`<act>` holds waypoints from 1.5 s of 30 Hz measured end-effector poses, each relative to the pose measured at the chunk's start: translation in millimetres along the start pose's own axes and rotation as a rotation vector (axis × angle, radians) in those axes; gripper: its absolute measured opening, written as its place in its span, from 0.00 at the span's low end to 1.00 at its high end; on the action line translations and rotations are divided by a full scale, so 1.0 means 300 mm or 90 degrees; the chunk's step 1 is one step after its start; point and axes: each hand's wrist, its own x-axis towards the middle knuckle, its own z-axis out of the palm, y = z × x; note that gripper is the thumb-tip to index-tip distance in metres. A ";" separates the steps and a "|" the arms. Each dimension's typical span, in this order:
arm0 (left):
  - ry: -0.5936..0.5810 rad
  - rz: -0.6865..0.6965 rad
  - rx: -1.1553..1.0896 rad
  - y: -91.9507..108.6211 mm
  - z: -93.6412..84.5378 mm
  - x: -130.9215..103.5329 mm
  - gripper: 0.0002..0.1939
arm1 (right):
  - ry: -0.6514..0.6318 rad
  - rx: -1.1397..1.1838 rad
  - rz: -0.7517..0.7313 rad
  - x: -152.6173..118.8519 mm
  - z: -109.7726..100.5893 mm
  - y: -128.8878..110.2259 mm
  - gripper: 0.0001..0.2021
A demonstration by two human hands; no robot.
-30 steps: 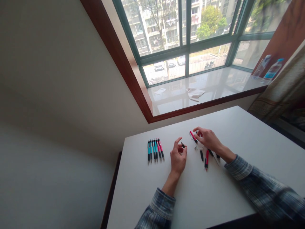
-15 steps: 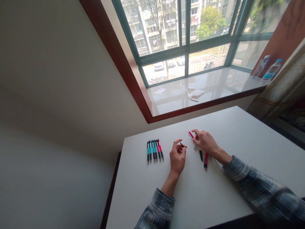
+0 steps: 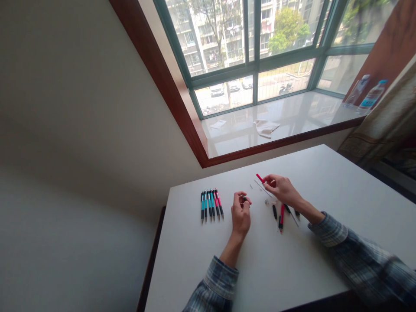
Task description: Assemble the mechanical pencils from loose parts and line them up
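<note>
Right hand (image 3: 282,189) holds red barrel (image 3: 259,178); bottle label (image 3: 367,102) illegible.

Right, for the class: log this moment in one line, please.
left hand: holds small dark part | right hand: holds pink barrel | row of pens: on table | loose pen parts: near right hand

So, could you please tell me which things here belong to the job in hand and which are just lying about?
Likely the job: red barrel (right hand), dark part (left hand), loose parts, six pens.
Likely not: cloth, bottles.
</note>
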 end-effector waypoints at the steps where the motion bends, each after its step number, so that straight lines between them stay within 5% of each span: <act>1: 0.003 0.001 -0.001 -0.004 -0.001 0.001 0.08 | -0.006 0.038 0.002 -0.002 0.000 -0.006 0.08; 7: 0.008 -0.008 0.045 0.003 -0.010 -0.001 0.06 | -0.086 0.268 -0.003 -0.017 0.027 -0.046 0.13; 16: -0.051 -0.003 0.070 0.026 -0.005 -0.010 0.17 | -0.184 0.340 -0.040 -0.040 0.051 -0.085 0.18; 20: -0.056 -0.003 0.073 0.020 -0.004 -0.006 0.18 | -0.195 0.285 -0.066 -0.035 0.038 -0.093 0.18; 27: -0.004 0.000 -0.002 0.016 -0.006 0.000 0.21 | 0.010 0.018 -0.111 -0.004 -0.012 -0.013 0.11; 32: 0.042 -0.001 -0.014 0.006 -0.010 -0.010 0.21 | -0.001 -0.116 -0.130 0.002 -0.024 0.025 0.08; 45: 0.002 -0.025 -0.091 -0.016 -0.053 -0.001 0.22 | 0.000 -0.199 -0.143 -0.015 -0.007 0.005 0.07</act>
